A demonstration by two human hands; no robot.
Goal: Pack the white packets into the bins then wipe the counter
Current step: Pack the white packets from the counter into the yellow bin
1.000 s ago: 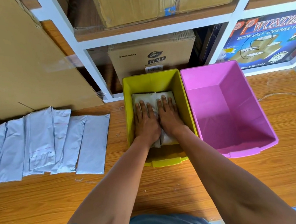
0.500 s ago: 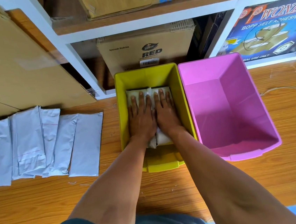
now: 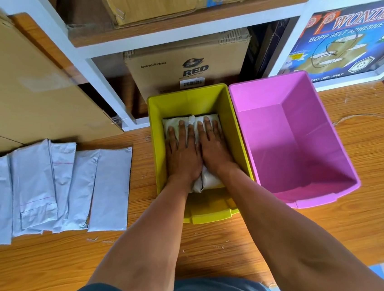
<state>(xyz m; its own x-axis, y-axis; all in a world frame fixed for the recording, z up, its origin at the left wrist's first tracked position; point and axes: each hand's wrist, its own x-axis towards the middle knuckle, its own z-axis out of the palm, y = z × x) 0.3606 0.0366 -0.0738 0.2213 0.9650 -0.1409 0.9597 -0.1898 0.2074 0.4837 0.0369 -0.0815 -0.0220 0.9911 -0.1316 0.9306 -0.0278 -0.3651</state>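
Pressing down inside the yellow bin [image 3: 158, 149], we see the left hand [image 3: 182, 155] and right hand [image 3: 214, 150] lying flat side by side, fingers straight, on the white packets [image 3: 210, 180] packed there. The pink bin [image 3: 310, 194] stands touching the yellow one's right side. More white packets in a row [image 3: 48, 188] overlap on the wooden counter [image 3: 56, 266], left of the bins.

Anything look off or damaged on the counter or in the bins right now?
Nothing serious. Both hands, left hand and right hand, press flat on white packets in the yellow plastic bin. The pink plastic bin holds nothing. Flat white packets on the wooden counter overlap unevenly.
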